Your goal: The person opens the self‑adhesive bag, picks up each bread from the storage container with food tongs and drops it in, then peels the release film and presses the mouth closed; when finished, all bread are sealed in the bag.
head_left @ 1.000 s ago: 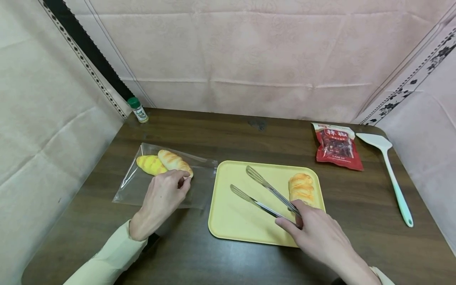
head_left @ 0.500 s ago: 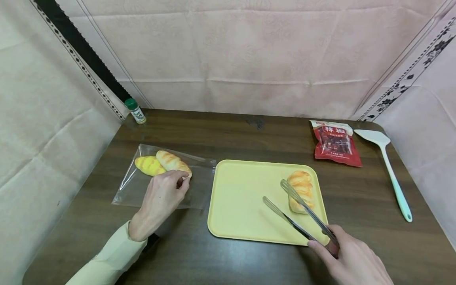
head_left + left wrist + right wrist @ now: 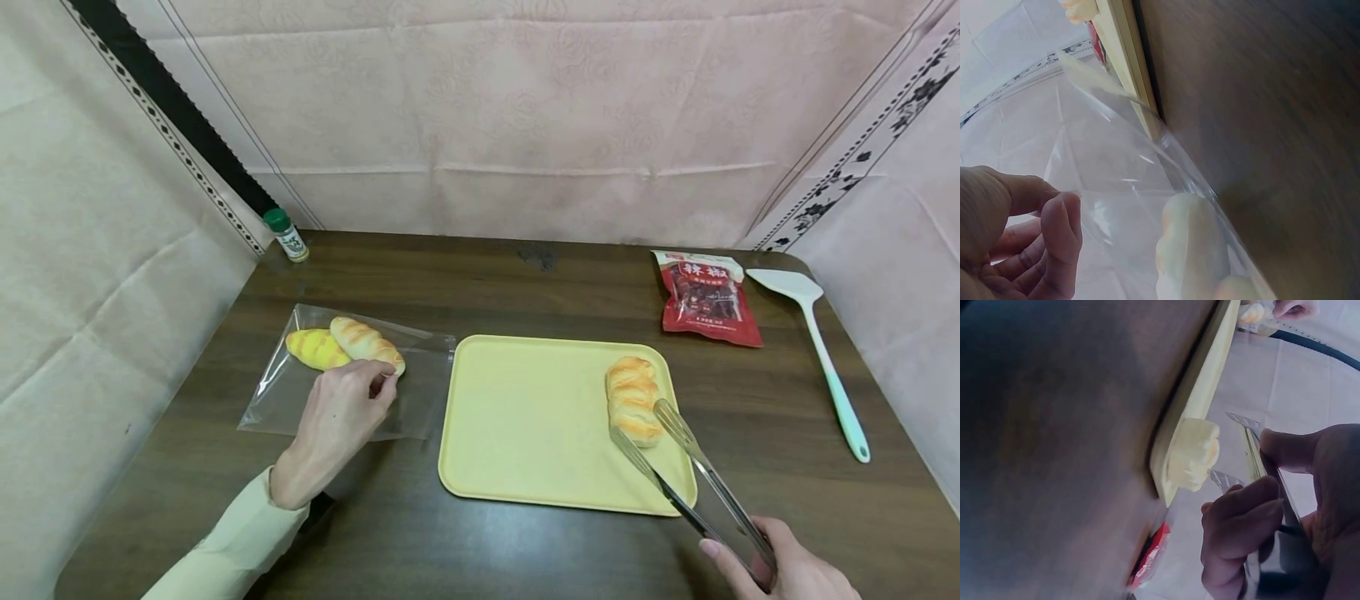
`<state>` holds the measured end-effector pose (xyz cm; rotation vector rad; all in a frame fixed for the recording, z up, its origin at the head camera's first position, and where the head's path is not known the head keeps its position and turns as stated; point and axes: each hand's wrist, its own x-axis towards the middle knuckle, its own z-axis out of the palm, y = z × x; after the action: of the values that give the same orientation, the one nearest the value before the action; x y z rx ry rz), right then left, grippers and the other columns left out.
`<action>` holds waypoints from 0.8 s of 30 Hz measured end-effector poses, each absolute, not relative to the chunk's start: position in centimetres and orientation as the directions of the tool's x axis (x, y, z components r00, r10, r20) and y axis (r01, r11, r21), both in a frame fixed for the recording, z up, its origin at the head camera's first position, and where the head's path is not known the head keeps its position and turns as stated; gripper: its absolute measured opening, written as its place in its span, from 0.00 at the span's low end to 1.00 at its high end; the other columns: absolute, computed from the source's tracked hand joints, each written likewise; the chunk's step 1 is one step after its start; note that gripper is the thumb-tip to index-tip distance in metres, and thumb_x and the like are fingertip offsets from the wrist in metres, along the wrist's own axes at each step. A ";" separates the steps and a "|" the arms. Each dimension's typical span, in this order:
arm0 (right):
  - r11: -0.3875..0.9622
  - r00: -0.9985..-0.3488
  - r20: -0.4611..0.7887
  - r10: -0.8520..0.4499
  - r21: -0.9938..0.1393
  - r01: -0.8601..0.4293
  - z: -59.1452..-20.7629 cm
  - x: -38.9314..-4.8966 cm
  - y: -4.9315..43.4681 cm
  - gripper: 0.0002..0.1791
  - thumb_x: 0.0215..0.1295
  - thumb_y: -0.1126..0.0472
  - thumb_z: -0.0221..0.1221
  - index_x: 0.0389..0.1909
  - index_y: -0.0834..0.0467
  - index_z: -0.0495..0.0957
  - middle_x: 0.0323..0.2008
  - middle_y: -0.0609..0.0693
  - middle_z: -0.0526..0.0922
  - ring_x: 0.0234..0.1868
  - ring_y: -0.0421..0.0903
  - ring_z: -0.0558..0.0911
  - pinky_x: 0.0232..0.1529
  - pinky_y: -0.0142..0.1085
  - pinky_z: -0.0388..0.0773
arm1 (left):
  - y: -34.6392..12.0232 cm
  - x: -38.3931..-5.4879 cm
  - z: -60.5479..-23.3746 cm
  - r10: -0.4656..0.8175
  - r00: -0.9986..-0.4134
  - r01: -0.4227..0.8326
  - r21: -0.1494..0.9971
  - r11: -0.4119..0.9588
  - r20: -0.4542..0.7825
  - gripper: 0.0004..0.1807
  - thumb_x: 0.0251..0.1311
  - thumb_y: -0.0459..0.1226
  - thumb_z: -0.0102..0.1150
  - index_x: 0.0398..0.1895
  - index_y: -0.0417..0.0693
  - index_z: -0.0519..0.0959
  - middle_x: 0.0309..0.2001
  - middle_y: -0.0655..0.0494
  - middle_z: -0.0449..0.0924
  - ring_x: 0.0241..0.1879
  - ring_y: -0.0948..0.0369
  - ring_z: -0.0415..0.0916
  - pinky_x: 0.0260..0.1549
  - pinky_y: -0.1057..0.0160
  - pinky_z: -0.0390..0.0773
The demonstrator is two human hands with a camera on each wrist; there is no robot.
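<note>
In the head view my left hand (image 3: 345, 408) pinches the upper film of a clear plastic bag (image 3: 281, 400). Inside the bag lie a yellow bread roll (image 3: 315, 347) and a pale bread roll (image 3: 366, 342) with browned stripes. The left wrist view shows the film lifted between thumb and finger (image 3: 1060, 225). My right hand (image 3: 795, 567) grips metal tongs (image 3: 720, 487) with their arms spread. Their tips stand at either side of the near end of a golden bread loaf (image 3: 632, 398), which sits at the right of a yellow tray (image 3: 525, 425).
A red snack packet (image 3: 708, 300) and a spatula (image 3: 828, 367) with a mint handle lie at the back right. A small green-capped bottle (image 3: 287, 236) stands at the far left corner. Cloth walls (image 3: 540, 125) rise behind and beside the brown table (image 3: 480, 550).
My right hand has carried the spread tongs right and toward the near edge, from over the tray's middle to the loaf's near end. The left hand keeps its place on the bag.
</note>
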<state>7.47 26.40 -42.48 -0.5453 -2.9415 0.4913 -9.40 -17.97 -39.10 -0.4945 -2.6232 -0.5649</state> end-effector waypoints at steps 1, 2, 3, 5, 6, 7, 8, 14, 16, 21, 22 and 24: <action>0.880 -0.924 0.059 0.379 -0.333 0.339 -42.6 7.6 26.3 0.33 0.66 0.39 0.72 0.48 0.67 0.78 0.17 0.44 0.69 0.18 0.38 0.64 0.22 0.32 0.57 | -18.0 -9.4 -39.1 0.251 -0.854 0.417 0.311 0.854 0.456 0.02 0.59 0.26 0.74 0.35 0.36 0.90 0.27 0.48 0.88 0.22 0.62 0.77 0.25 0.58 0.84; 0.875 -0.917 0.062 0.393 -0.332 0.352 -42.8 7.6 26.2 0.33 0.66 0.39 0.72 0.48 0.67 0.78 0.17 0.45 0.69 0.18 0.39 0.64 0.22 0.32 0.57 | -18.0 -9.4 -39.1 0.252 -0.855 0.417 0.312 0.854 0.454 0.02 0.59 0.26 0.74 0.35 0.36 0.90 0.27 0.48 0.89 0.22 0.62 0.78 0.25 0.58 0.84; 0.870 -0.912 0.063 0.405 -0.335 0.363 -42.9 7.7 26.1 0.33 0.66 0.40 0.72 0.48 0.68 0.78 0.17 0.45 0.70 0.18 0.40 0.65 0.22 0.32 0.58 | -18.0 -9.5 -39.2 0.252 -0.855 0.417 0.313 0.853 0.454 0.02 0.59 0.26 0.74 0.35 0.36 0.90 0.27 0.48 0.89 0.22 0.62 0.78 0.25 0.58 0.84; 0.860 -0.905 0.064 0.422 -0.343 0.377 -43.1 7.7 26.1 0.33 0.65 0.41 0.72 0.48 0.68 0.78 0.17 0.46 0.70 0.18 0.40 0.65 0.22 0.32 0.58 | -18.0 -9.5 -39.2 0.252 -0.856 0.417 0.314 0.853 0.451 0.02 0.59 0.26 0.74 0.35 0.36 0.90 0.28 0.48 0.89 0.22 0.61 0.78 0.25 0.57 0.84; 0.855 -0.901 0.062 0.430 -0.348 0.384 -43.2 7.7 26.0 0.32 0.65 0.41 0.72 0.48 0.67 0.78 0.17 0.46 0.70 0.18 0.40 0.65 0.22 0.32 0.58 | -18.0 -9.5 -39.2 0.253 -0.856 0.417 0.314 0.853 0.451 0.02 0.59 0.26 0.74 0.35 0.36 0.90 0.28 0.48 0.89 0.23 0.61 0.79 0.26 0.57 0.85; 0.850 -0.897 0.053 0.438 -0.350 0.394 -43.3 7.7 26.0 0.33 0.65 0.40 0.72 0.48 0.67 0.78 0.17 0.46 0.70 0.18 0.40 0.65 0.22 0.33 0.58 | -18.0 -9.5 -39.2 0.253 -0.856 0.418 0.314 0.853 0.451 0.02 0.59 0.26 0.74 0.35 0.36 0.90 0.28 0.48 0.89 0.23 0.61 0.79 0.26 0.57 0.85; 0.841 -0.893 0.031 0.449 -0.352 0.411 -43.4 7.6 26.0 0.33 0.66 0.40 0.72 0.49 0.67 0.78 0.17 0.46 0.70 0.18 0.40 0.65 0.22 0.33 0.59 | -18.0 -9.5 -39.2 0.254 -0.855 0.418 0.313 0.852 0.451 0.02 0.60 0.26 0.74 0.35 0.35 0.90 0.28 0.47 0.89 0.23 0.61 0.79 0.26 0.57 0.85; 0.813 -0.875 -0.130 0.466 -0.329 0.481 -43.6 6.9 26.0 0.39 0.70 0.35 0.67 0.55 0.70 0.75 0.19 0.46 0.72 0.20 0.43 0.70 0.23 0.35 0.61 | -17.9 -9.6 -39.2 0.257 -0.856 0.421 0.316 0.850 0.448 0.02 0.60 0.27 0.74 0.34 0.35 0.90 0.27 0.48 0.89 0.22 0.61 0.79 0.26 0.57 0.85; 0.811 -0.873 -0.160 0.460 -0.325 0.487 -43.7 6.8 26.0 0.40 0.71 0.34 0.66 0.56 0.71 0.74 0.19 0.46 0.72 0.20 0.43 0.70 0.24 0.36 0.61 | -17.8 -9.7 -39.1 0.256 -0.857 0.420 0.317 0.850 0.447 0.02 0.59 0.26 0.74 0.34 0.36 0.90 0.27 0.48 0.89 0.22 0.62 0.78 0.26 0.57 0.85; 0.805 -0.857 -0.242 0.455 -0.299 0.512 -43.6 6.4 26.0 0.43 0.72 0.32 0.64 0.57 0.72 0.71 0.20 0.48 0.73 0.20 0.45 0.71 0.25 0.37 0.62 | -17.8 -9.7 -39.1 0.254 -0.858 0.416 0.315 0.853 0.446 0.03 0.58 0.25 0.75 0.35 0.37 0.90 0.27 0.48 0.89 0.22 0.61 0.78 0.26 0.57 0.85; 0.805 -0.851 -0.264 0.454 -0.288 0.518 -43.6 6.2 26.0 0.45 0.72 0.32 0.64 0.58 0.72 0.70 0.21 0.49 0.73 0.21 0.46 0.72 0.25 0.37 0.62 | -17.8 -9.7 -39.1 0.253 -0.858 0.416 0.314 0.853 0.447 0.03 0.58 0.25 0.75 0.34 0.37 0.90 0.27 0.48 0.89 0.22 0.61 0.78 0.26 0.57 0.85; 0.808 -0.841 -0.304 0.448 -0.265 0.526 -43.6 6.0 26.0 0.46 0.71 0.30 0.63 0.59 0.72 0.69 0.21 0.50 0.74 0.22 0.46 0.73 0.26 0.38 0.62 | -17.8 -9.7 -39.1 0.253 -0.857 0.416 0.313 0.854 0.448 0.03 0.58 0.25 0.75 0.34 0.37 0.90 0.27 0.48 0.89 0.22 0.61 0.78 0.26 0.57 0.85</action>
<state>5.95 26.04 -43.62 -0.8756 -3.2020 0.5811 -9.68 -17.84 -39.13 -0.4967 -2.6338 -0.5699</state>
